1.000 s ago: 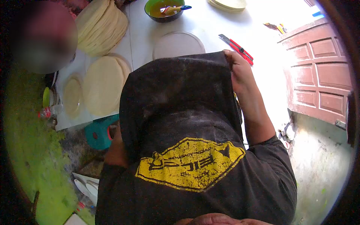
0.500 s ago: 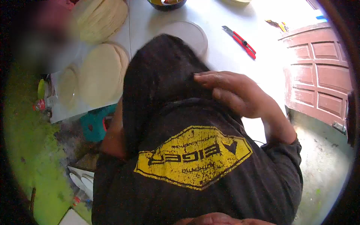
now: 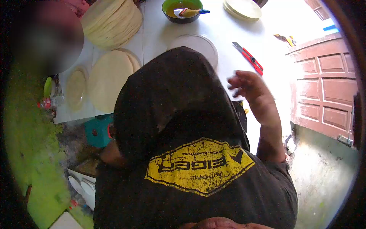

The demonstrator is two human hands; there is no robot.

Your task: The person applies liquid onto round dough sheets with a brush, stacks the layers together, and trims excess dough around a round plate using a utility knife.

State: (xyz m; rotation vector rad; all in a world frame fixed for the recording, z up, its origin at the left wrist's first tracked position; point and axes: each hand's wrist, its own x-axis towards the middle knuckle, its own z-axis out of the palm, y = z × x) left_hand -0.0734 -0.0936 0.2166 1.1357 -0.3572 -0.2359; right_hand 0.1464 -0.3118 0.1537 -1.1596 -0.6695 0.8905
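The front of a black T-shirt with a yellow printed badge bulges up over the table edge. My right hand is raised just right of the shirt, apart from it, with loosely bent fingers, slightly blurred, and holding nothing. The left forearm shows only in part and runs behind the shirt, which hides my left hand. Past the shirt, a round pale disc lies partly covered on the white table. A red box cutter with its blade out lies beyond my right hand.
On the left are a tall stack of thin round sheets, a lower stack and a clear round plate. A green bowl holds yellowish liquid and a brush. Pale discs lie farther back; a brown door stands right.
My right hand has come off the shirt and moved right, its fingers loosening. The shirt front bulges differently. The view has shifted so the bowl and brush show more fully.
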